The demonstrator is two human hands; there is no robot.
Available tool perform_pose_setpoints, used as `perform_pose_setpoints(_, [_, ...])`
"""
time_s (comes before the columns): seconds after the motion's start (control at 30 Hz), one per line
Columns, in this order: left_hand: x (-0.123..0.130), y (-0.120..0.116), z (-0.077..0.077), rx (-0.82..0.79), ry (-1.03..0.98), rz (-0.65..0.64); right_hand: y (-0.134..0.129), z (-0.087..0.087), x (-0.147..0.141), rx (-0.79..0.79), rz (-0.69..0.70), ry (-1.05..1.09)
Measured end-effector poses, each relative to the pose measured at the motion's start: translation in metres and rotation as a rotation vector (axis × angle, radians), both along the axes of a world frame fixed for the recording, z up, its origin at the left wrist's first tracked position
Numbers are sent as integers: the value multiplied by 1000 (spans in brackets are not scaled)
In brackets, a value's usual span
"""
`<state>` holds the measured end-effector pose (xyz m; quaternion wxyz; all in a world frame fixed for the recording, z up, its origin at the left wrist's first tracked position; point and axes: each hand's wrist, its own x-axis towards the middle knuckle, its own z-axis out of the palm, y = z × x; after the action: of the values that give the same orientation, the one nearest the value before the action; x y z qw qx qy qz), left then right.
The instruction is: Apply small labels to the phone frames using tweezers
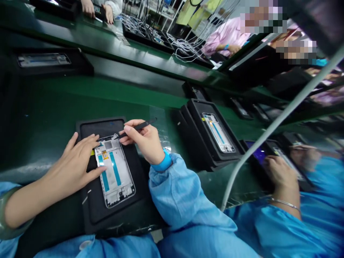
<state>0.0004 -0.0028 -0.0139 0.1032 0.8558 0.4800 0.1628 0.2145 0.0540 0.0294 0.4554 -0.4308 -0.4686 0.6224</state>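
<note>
A silver phone frame point(122, 168) with two blue strips lies in a black foam tray point(94, 215) on the green bench. My left hand point(76, 163) rests along the frame's left edge, fingers apart, thumb over one blue strip, and holds nothing. Black tweezers point(142, 125) are pinched in my right hand point(143, 141) above the frame's upper right corner. Their tip meets a small pale piece point(115, 136) at the top edge; whether it is gripped is too small to tell.
Stacked black trays point(188, 143) with another phone frame point(219, 132) stand to the right. A grey cable point(268, 132) crosses the right side. A co-worker's hands point(283, 172) are at far right. Another tray point(83, 66) sits at the back left.
</note>
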Motion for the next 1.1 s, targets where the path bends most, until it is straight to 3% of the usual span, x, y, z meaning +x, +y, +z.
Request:
perform_pose_setpoints(0.27, [-5, -6, 8, -76, -92, -88, 14, -20, -16, -98, 159, -2])
perform_pose_setpoints(0.47, [-4, -1, 12, -117, -114, -56, 16, -20, -15, -115, 191, -19])
perform_pose_setpoints(0.53, [-8, 18, 17, -100, -122, 56, 16, -19, -14, -121, 182, -8])
perform_pose_setpoints(0.67, [-34, 76, 25, 67, -16, 507, 15, -19, -12, -124, 166, -11])
perform_pose_setpoints(0.8, [-77, 111, 21, 118, 15, 666, 14, -20, -10, -114, 150, -28])
perform_pose_setpoints(0.93, [-105, 113, 6, 73, 11, 743, 13, -21, -9, -102, 149, -13])
perform_pose_setpoints(1.1, [-110, 92, -3, 34, 13, 737, 12, -22, -9, -78, 136, -8])
